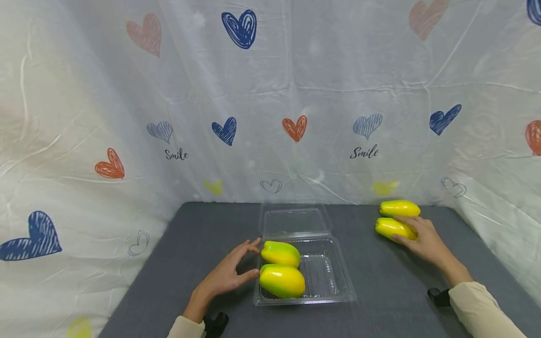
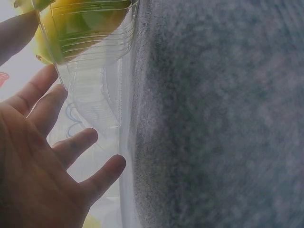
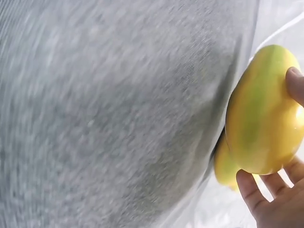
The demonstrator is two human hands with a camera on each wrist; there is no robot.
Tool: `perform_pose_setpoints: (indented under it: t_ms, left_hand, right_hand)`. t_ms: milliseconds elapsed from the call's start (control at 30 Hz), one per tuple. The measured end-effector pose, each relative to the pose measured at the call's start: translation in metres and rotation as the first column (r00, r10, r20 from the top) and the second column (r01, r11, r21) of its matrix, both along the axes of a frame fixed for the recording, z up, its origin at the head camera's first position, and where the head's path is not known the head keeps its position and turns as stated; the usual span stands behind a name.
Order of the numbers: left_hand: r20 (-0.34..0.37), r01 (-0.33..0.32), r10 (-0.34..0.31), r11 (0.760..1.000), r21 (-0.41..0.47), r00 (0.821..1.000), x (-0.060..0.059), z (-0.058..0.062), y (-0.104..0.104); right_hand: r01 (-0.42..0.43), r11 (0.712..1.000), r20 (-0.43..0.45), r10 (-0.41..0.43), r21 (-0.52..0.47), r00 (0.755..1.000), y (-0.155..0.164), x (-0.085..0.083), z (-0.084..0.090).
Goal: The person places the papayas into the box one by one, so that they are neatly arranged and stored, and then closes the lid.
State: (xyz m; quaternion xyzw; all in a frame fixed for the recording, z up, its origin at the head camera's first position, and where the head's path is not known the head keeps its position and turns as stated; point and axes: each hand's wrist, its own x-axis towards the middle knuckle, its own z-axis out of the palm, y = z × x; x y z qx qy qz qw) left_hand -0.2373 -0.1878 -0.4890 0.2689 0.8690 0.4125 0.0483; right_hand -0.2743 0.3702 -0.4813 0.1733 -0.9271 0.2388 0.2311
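Table [image 1: 380, 281]: dark grey cloth top, bearing everything below; heart-printed sheet [image 1: 127, 117] hung behind and to both sides.
Clamshell box [image 1: 334, 286]: clear plastic, lid laid open away from the body, just right of the left hand; well apart from the right hand, to its left.
Fruits in box: two, yellow-green, filling the left half; near one [image 1: 282, 280] and far one [image 1: 281, 253] side by side, long axes running left to right.
Loose fruits: two, by the far right corner of the table; grasped one [image 1: 393, 228] under the right fingers, long axis left to right and slightly tilted; far one [image 1: 399, 208] just beyond the grip, touching or nearly so (cannot tell which).
Right hand [image 1: 422, 241]: fingers and thumb curled round the grasped one (wrist view confirms thumb and fingertips on its skin).
Left hand [image 1: 228, 274]: fingers spread and straight, beside the box's left wall, holding nothing; thumb tip near the near one.
Count: four fruits, one box.
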Motion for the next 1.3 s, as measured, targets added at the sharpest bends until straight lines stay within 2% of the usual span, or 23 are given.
perform_pose_setpoints:
  t_ms: [200,500,800,967,1300]
  left_hand:
    - [-0.003,0.007,-0.007,1.0,0.003,1.0,0.0,0.0,0.0]
    - [-0.006,0.009,-0.009,1.0,0.0,1.0,0.001,0.001,0.0]
    - [0.001,0.016,-0.016,1.0,-0.004,1.0,0.002,0.003,0.001]
    - [-0.004,0.016,-0.016,1.0,0.0,1.0,0.001,0.002,0.001]
    - [-0.005,0.021,-0.021,1.0,0.007,1.0,0.001,0.001,0.0]
  right_hand:
    - [-0.009,0.999,0.021,0.01,-0.04,1.0,-0.011,0.002,0.006]
    - [-0.066,0.994,0.008,0.067,-0.09,0.998,-0.039,0.004,0.015]
    - [-0.027,0.99,0.102,0.042,-0.142,0.994,-0.058,0.011,0.015]
    - [-0.01,0.984,0.107,0.03,-0.178,0.994,-0.065,0.014,0.013]
    - [-0.033,0.972,0.108,0.059,-0.231,0.992,-0.08,0.016,0.011]
